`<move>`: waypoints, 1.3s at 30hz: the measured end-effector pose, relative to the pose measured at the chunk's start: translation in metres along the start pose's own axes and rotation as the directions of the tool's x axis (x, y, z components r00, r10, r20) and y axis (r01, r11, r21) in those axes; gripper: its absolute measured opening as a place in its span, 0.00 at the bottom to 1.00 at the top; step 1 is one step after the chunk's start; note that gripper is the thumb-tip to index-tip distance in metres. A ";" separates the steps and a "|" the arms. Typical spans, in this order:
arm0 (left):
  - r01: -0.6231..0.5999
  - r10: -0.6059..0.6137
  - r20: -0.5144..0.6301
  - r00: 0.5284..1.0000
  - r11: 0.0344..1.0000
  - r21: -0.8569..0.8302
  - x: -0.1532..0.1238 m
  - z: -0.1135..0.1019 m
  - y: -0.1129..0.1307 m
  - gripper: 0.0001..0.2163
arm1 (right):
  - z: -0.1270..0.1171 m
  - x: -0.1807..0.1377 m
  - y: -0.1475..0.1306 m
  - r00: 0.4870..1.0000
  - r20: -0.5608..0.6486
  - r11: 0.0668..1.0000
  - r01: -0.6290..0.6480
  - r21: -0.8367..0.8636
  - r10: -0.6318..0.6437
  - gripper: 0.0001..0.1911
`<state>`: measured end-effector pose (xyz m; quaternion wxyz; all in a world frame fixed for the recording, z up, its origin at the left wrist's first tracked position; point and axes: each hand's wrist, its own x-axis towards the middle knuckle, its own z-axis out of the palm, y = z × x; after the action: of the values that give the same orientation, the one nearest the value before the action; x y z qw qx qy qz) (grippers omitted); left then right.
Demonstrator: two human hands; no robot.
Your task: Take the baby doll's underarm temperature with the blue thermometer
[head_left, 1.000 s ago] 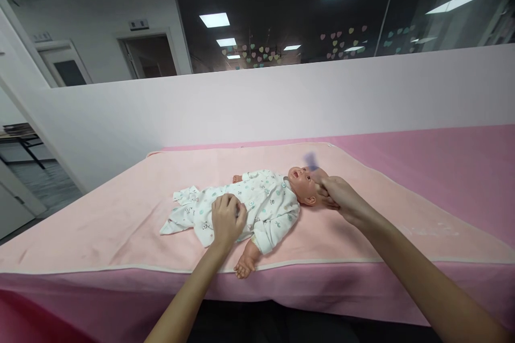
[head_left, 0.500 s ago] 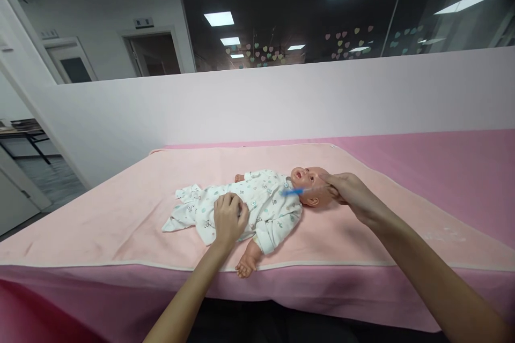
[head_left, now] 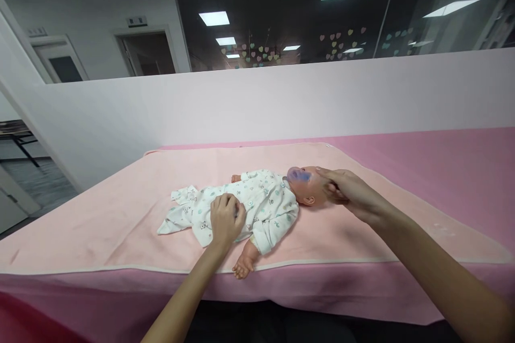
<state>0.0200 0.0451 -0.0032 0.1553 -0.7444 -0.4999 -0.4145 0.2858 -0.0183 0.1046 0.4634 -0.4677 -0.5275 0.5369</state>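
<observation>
A baby doll (head_left: 309, 193) in a white printed romper (head_left: 257, 206) lies on its back on a pale pink blanket (head_left: 120, 225), head to the right. My left hand (head_left: 226, 220) rests on the doll's belly with fingers curled. My right hand (head_left: 344, 188) is at the doll's head, fingers pinched on a thin blue stick-like thing (head_left: 298, 176) that shows as a blur over the doll's face.
The blanket covers a table with a darker pink cloth (head_left: 442, 161). A white partition wall (head_left: 257, 102) stands right behind it, with dark glass above. A doorway and floor open at the far left.
The blue thing in my right hand has swung from beside the doll's chin up over its face. My left hand stays on the belly.
</observation>
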 end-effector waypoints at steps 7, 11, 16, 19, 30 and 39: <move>-0.008 0.008 0.000 1.000 1.000 0.009 0.000 0.001 -0.001 0.05 | 0.005 0.004 -0.002 0.999 -0.024 0.996 0.022 -0.089 -0.024 0.24; -0.006 0.006 0.007 1.000 1.000 0.011 -0.001 0.000 -0.001 0.05 | 0.005 0.004 -0.002 0.992 -0.106 0.986 0.043 -0.164 -0.061 0.23; -0.011 0.011 0.003 1.000 1.000 0.010 0.000 -0.001 0.000 0.05 | 0.005 -0.001 -0.004 0.993 -0.085 0.987 0.067 -0.148 -0.080 0.24; -0.011 0.011 -0.005 1.000 1.000 0.008 0.000 0.000 0.000 0.05 | 0.006 -0.002 -0.006 0.999 -0.006 0.995 0.050 -0.086 -0.050 0.23; -0.005 0.005 0.016 1.000 1.000 0.002 0.000 0.000 0.000 0.05 | 0.017 -0.010 -0.008 0.976 -0.154 0.957 0.106 -0.271 -0.152 0.26; -0.010 0.010 0.010 1.000 1.000 0.010 0.000 0.000 -0.001 0.05 | 0.013 0.000 -0.003 0.963 -0.190 0.940 0.123 -0.319 -0.191 0.25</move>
<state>0.0190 0.0452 -0.0035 0.1588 -0.7482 -0.4989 -0.4075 0.2731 -0.0199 0.1074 0.4824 -0.5457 -0.5857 0.3556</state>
